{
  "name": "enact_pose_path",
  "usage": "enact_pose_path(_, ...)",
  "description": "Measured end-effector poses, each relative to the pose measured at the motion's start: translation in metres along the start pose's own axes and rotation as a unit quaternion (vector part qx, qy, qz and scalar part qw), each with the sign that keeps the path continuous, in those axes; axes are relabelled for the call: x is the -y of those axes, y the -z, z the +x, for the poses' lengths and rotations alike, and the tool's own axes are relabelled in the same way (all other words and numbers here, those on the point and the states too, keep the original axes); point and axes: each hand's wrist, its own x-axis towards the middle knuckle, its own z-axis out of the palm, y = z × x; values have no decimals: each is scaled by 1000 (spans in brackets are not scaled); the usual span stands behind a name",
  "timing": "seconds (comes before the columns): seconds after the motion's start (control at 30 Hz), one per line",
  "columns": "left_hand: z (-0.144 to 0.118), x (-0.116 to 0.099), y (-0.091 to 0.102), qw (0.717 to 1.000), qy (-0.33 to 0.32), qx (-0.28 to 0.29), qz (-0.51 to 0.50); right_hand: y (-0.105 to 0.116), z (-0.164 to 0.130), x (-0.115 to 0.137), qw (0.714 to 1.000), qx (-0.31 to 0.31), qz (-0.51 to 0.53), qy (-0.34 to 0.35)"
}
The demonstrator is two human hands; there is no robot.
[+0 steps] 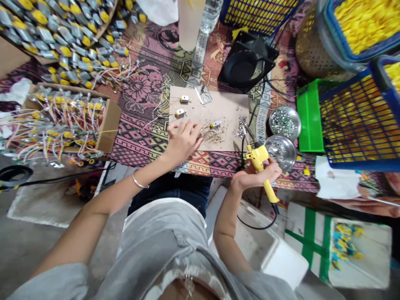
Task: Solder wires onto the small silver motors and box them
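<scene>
On the cardboard sheet (218,109), the left hand (183,139) is resting palm down, fingers loosely spread, tips touching the wires of a small yellow-capped part (215,124) lying just right of it. The right hand (254,175) is gripping a yellow soldering gun (261,162), tip pointing toward the sheet.

One head-worn camera looks steeply down from close above the lap onto the cardboard sheet (215,112) and patterned mat (146,96).
</scene>
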Motion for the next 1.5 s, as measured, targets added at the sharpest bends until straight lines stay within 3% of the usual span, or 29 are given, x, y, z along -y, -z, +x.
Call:
enact_pose_path(0.17, 11, -13, 1, 1000, -18, -15, -13, 3, 3, -3, 998, 19, -5, -52)
enact_pose_path(0.3, 34, -27, -11, 998, -48, 20, -27, 3, 4, -6, 998, 37, -32, -37)
enact_pose_path(0.43, 48, -30, -12, 998, -29, 53, -24, 2, 5, -5, 998, 38, -18, -56)
enact_pose_path(0.63, 39, -26, 0, 998, -49, 40, -30, 2, 4, -4, 997, 55, -36, -46)
enact_pose_path(0.9, 46, -25, -8, 997, -60, 20, -35, 4, 4, -7, 997, 58, -37, -40)
enact_pose_path(1.27, 40, -22, -1, 995, 25, 83, -51, 3, 5, -6, 995, 47, 28, -88)
enact_pose_path(1.5, 29, -27, -2, 996, 28, 43, -66, 3, 4, -2, 989, 31, 83, -114)
